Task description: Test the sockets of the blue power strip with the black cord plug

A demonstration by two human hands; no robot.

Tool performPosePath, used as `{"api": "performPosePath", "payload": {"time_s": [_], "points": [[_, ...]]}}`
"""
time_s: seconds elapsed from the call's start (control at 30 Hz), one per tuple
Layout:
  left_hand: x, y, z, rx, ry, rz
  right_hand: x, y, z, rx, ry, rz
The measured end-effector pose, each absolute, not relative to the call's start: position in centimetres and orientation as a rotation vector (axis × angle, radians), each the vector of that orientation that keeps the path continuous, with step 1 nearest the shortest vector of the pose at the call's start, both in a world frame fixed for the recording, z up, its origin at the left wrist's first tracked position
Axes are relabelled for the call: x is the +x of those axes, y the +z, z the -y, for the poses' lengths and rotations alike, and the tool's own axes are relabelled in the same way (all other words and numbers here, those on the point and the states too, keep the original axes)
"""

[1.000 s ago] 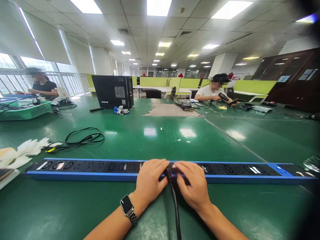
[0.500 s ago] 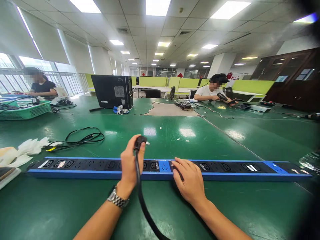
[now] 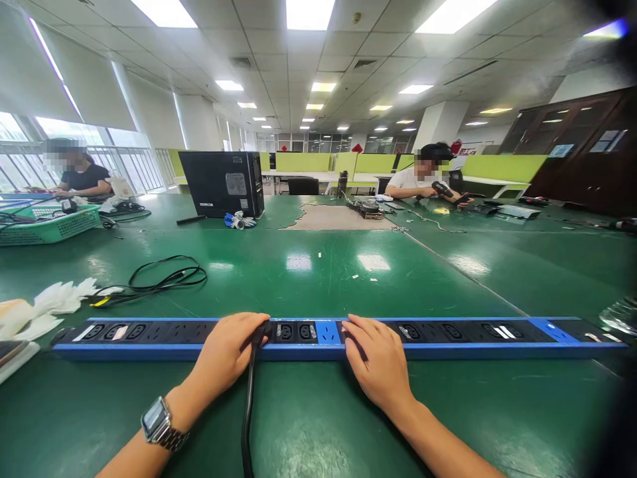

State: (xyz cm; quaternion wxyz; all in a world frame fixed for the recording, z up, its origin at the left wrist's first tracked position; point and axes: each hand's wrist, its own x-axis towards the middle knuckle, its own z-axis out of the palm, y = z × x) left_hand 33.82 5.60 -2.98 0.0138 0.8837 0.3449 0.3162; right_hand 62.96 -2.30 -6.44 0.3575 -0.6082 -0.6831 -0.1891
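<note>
A long blue and black power strip (image 3: 279, 353) lies across the green table in front of me, with rows of sockets on top. My left hand (image 3: 231, 342), a watch on its wrist, is closed round a black power plug (image 3: 259, 332) down at the strip's sockets, left of the blue socket block. Whether the plug sits in a socket is hidden by the fingers. Its thick cable (image 3: 248, 411) hangs toward me. My right hand (image 3: 375, 358) rests over the strip just right of the blue block, its fingers laid across the top and front edge.
Coiled black cable (image 3: 169, 272) and white gloves (image 3: 62, 299) lie at the left. Farther back stand a green basket (image 3: 64, 226) and a black computer case (image 3: 223, 186). One person (image 3: 423, 176) sits at the far right, another (image 3: 82, 172) at the far left.
My left hand has come down and left with the plug, from above the strip onto its sockets, and turned over. My right hand has stayed in place.
</note>
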Motion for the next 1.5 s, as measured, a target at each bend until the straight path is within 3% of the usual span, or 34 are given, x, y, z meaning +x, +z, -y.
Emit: {"api": "performPosePath", "payload": {"time_s": [0.3, 0.63, 0.9, 1.2, 1.5], "points": [[33.7, -3.7, -5.3, 2.831, 0.974, -1.109, 62.7, -6.3, 2.5, -1.589, -0.451, 1.742], [37.7, -1.2, -3.9, 2.388, 1.341, -1.016, 62.6, -6.2, 2.4, -1.591, -0.425, 1.731], [45.3, -2.7, -3.6, 2.559, 0.959, -1.096, 62.8, -6.2, 2.5, -1.564, -0.405, 1.737], [45.0, -2.4, -2.6, 2.805, 0.743, -0.98, 61.4, -4.9, 2.4, -1.163, -0.421, 1.894], [45.3, -2.2, -2.4, 2.866, 0.701, -1.022, 60.4, -4.7, 1.3, -1.071, -0.549, 1.787]]}}
